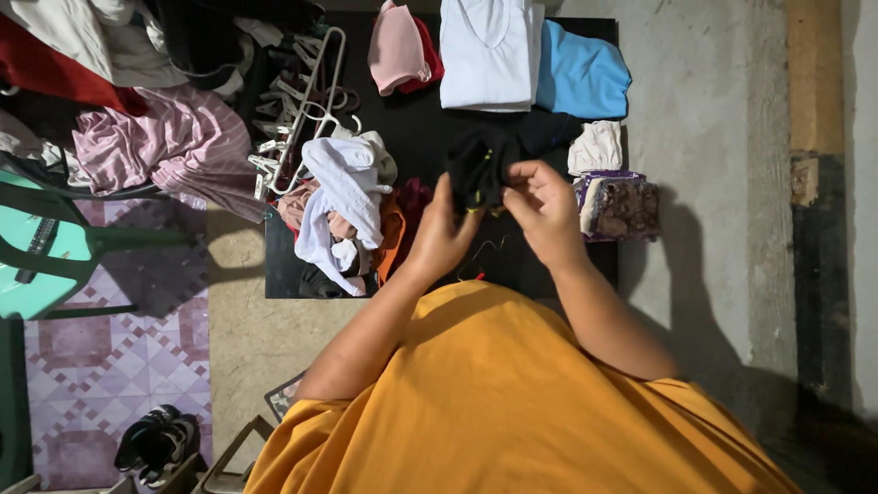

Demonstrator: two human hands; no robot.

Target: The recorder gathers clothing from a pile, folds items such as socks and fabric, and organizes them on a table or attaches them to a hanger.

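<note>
My left hand (442, 230) and my right hand (546, 210) both grip a small black garment (480, 167) with a yellow-green trim, held above a black table (274, 274). The garment is bunched between my fingers. Left of my hands lies a loose heap with a white cloth (343, 197) and an orange piece (393, 233). Beyond my hands sit folded items: a white top (489, 50), a blue top (585, 78) and a pink one (398, 46).
A small white folded piece (596, 146) and a patterned purple stack (622, 206) lie right of my hands. White plastic hangers (306, 101) and a striped pink cloth (174, 146) lie left. A green plastic chair (46, 247) and dark shoes (155, 444) stand on the floor.
</note>
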